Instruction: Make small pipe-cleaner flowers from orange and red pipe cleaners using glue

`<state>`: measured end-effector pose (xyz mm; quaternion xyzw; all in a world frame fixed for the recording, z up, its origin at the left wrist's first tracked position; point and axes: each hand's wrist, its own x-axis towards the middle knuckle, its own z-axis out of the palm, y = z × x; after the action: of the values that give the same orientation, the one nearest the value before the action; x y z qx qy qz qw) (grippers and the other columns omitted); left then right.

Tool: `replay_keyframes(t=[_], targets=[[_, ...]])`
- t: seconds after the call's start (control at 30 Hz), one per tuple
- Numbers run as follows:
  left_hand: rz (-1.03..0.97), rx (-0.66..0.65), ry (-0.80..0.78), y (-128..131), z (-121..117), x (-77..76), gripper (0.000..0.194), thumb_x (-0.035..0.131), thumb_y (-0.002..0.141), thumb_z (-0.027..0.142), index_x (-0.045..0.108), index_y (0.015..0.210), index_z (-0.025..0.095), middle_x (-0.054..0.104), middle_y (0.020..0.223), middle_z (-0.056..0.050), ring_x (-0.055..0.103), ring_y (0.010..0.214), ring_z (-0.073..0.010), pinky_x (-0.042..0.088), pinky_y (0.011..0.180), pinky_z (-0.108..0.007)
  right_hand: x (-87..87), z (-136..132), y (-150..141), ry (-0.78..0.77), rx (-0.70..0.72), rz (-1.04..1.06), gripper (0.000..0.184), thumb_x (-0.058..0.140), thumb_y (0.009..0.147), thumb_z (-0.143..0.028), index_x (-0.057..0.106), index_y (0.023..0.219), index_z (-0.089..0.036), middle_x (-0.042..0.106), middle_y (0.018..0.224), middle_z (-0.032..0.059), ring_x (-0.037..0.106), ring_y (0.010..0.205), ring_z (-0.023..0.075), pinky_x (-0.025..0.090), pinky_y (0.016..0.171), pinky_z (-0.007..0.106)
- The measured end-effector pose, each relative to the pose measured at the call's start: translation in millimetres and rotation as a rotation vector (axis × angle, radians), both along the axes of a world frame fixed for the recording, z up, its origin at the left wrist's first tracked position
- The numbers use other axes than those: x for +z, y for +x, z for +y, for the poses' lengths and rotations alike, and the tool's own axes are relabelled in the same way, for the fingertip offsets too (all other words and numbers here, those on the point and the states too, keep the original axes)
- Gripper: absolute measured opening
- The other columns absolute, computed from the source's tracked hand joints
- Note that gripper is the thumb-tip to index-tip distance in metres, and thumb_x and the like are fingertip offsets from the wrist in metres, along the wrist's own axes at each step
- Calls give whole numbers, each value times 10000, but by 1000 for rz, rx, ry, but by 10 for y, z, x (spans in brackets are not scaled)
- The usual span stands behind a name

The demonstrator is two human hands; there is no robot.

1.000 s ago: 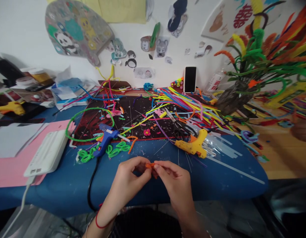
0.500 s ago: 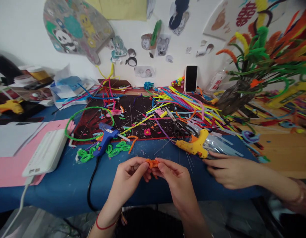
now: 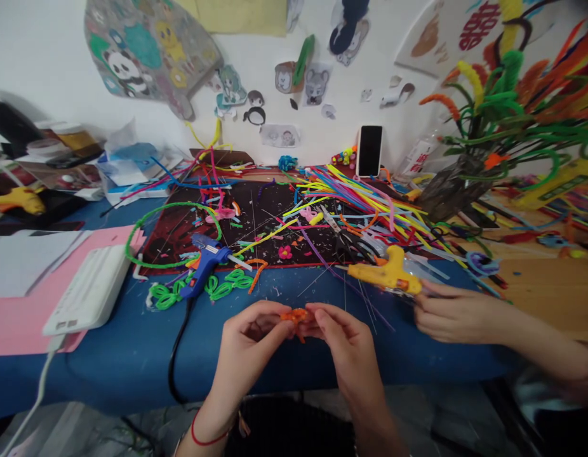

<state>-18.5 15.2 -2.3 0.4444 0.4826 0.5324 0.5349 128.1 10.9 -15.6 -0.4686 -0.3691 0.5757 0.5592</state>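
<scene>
Pinching one orange fuzzy piece [image 3: 294, 315], its shape partly hidden, over the blue table [image 3: 298, 371]: left hand [image 3: 256, 336], right hand [image 3: 348, 336]. Co-worker's arm [image 3: 544, 343], cut off at right. Fan-shaped sheet [image 3: 439, 57], red 囍, top cropped. Bottle [image 3: 418, 155], red lettering illegible.

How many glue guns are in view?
3: a blue plastic gun by green fuzzy loops, a yellow plastic gun at a co-worker's hand, another yellow gun far left. Others may be hidden.

blue table [image 3: 132, 362] | on it: dark mat [image 3: 167, 247], pink paper [image 3: 18, 327], blue glue gun [image 3: 203, 268], green loops [image 3: 165, 294]
</scene>
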Motion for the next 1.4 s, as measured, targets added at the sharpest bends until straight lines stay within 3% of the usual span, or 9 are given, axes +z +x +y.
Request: replay_keyframes(t=[0.3,0.63,0.73,0.87,1.03,1.17,1.3,1.4], targets=[[-210,15,-43,82,-58,-71,37,730,774,161,704,799,168,751,694,7,700,606,-102,570,622,-166,38,-45,10,171,25,-157,130,639,846,-212,758,861,-262,725,816,-13,696,738,111,566,666,157],[-175,49,-2,118,-54,-128,59,672,827,168,725,835,193,747,688,21,702,614,-97,565,631,-158,-22,-45,-18,298,0,-287,127,624,855,-154,703,824,-250,677,801,-31,650,738,92,538,675,155],[-70,73,48,116,-71,-137,75,658,833,160,719,818,201,739,708,28,693,634,-94,553,636,-152,-12,-49,-20,304,-2,-291,118,618,859,-155,693,834,-242,673,816,-23,650,753,104,539,682,176],[211,62,177,53,-93,-114,96,630,850,151,712,827,196,734,798,2,681,706,-114,541,669,-179,-9,-47,-4,316,-2,-322,121,604,872,-161,684,824,-237,667,809,-19,645,753,110,532,690,192],[559,-35,419,-50,-51,-6,129,599,863,100,691,830,185,729,800,-11,675,769,-129,513,752,-204,-2,-25,14,312,2,-360,111,603,867,-166,677,806,-220,662,789,-7,642,733,121,533,669,209],[710,-110,565,-113,1,60,152,562,880,67,660,892,183,723,821,-21,673,741,-120,511,715,-193,33,-8,17,317,5,-414,104,605,857,-168,676,790,-205,666,767,2,642,704,130,538,653,228],[929,-258,743,-218,51,93,170,518,902,68,637,976,163,724,905,-79,690,783,-162,530,710,-241,74,10,19,308,38,-484,108,601,847,-169,678,774,-187,673,747,14,646,680,139,542,640,240],[981,-332,757,-269,91,113,179,500,916,83,635,995,170,721,910,-80,692,792,-170,538,698,-255,90,36,10,287,50,-490,106,605,840,-173,677,763,-184,675,742,12,654,669,135,548,642,235]])
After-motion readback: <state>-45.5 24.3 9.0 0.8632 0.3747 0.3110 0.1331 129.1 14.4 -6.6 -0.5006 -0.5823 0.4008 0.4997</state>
